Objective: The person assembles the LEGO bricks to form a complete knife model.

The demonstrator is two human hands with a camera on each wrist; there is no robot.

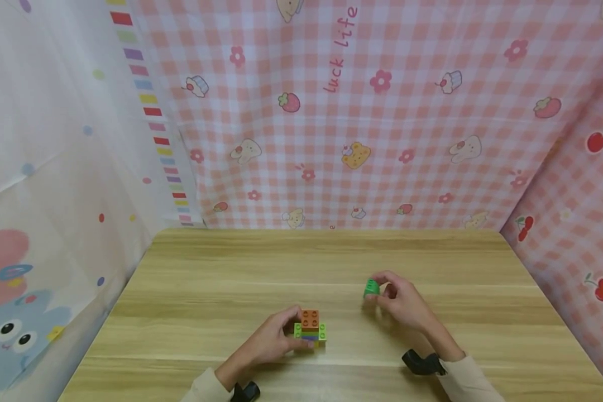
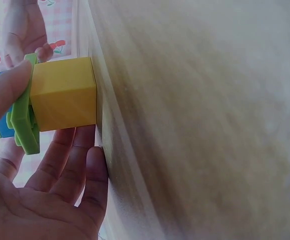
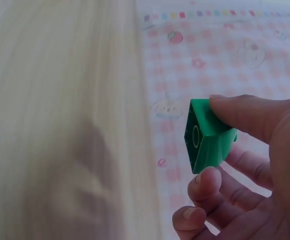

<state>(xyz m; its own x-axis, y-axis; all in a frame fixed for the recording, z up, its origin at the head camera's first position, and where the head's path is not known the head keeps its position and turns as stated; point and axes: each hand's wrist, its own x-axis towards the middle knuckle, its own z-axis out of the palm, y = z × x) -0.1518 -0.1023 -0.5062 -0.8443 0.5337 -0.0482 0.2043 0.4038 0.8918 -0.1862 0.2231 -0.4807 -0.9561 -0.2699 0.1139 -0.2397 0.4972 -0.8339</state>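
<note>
My left hand (image 1: 276,336) grips a small stack of toy building bricks, thumb on the near side and fingers round the far side. An orange brick (image 1: 310,319) tops the stack. Under it a lime green plate (image 1: 322,333) sticks out on both sides. In the left wrist view a yellow block (image 2: 64,94) forms the foot of the stack, close over the table. To the right, my right hand (image 1: 401,300) pinches a green brick (image 1: 371,288) between thumb and fingers. The right wrist view shows this green brick (image 3: 211,137) with a curved side and a hollow underside, held above the tabletop.
A wooden table (image 1: 221,268) lies under both hands. Behind it hangs a pink checked cloth (image 1: 331,123), with a white patterned cloth (image 1: 70,145) on the left and a cherry-print cloth (image 1: 578,223) on the right. Black wrist straps (image 1: 422,363) sit below the hands.
</note>
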